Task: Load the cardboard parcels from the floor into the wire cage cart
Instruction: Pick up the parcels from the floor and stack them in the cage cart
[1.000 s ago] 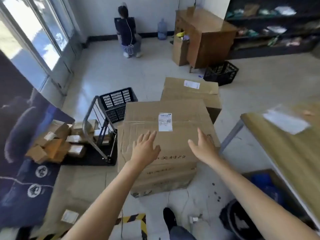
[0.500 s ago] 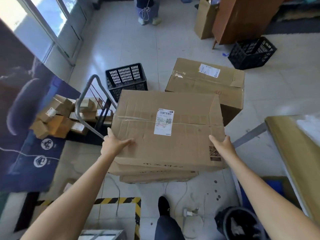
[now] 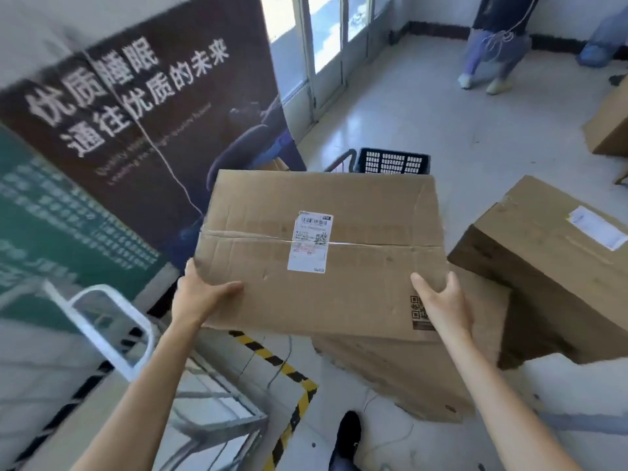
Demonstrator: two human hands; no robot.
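against the left wall: dark banner (image 3: 153, 130). big cardboard parcel (image 3: 367, 287) held up at centre, tilted, above a second parcel (image 3: 407, 372) on the floor. third parcel (image 3: 543, 266) just right of it. wire cage cart (image 3: 112, 321) lower left, blurred. black crate (image 3: 390, 161) behind the held parcel. shipping label (image 3: 311, 241) across its top seam. left hand (image 3: 197, 297) and right hand (image 3: 441, 300) grip its near corners.

The pale tiled floor (image 3: 424, 124) bears a cardboard parcel (image 3: 550, 266) at right, a black crate (image 3: 390, 161) behind, and yellow-black striped tape (image 3: 292, 372)
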